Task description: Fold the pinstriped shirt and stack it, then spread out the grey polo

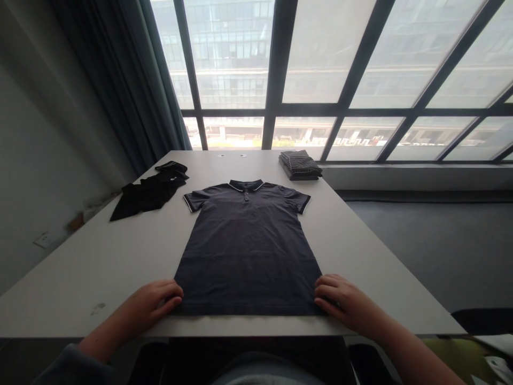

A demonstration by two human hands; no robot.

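Note:
A dark polo shirt (pixel 247 251) lies flat and front up on the white table, collar at the far end and hem towards me. White piping edges its dark collar and sleeve cuffs. At the shirt's lower left side, my left hand (pixel 158 301) has its fingers curled closed on the edge, near the hem corner. My right hand (pixel 340 299) grips the opposite edge at the lower right, thumb and fingers bent onto the cloth. The fingertips are partly hidden in both hands.
On the white table (pixel 132 256), a loose black garment (pixel 150 192) lies at the far left. Folded striped clothes (pixel 300 164) are stacked at the far right. A dark curtain (pixel 128 80) and large windows stand behind. The table's near edge runs just in front of me.

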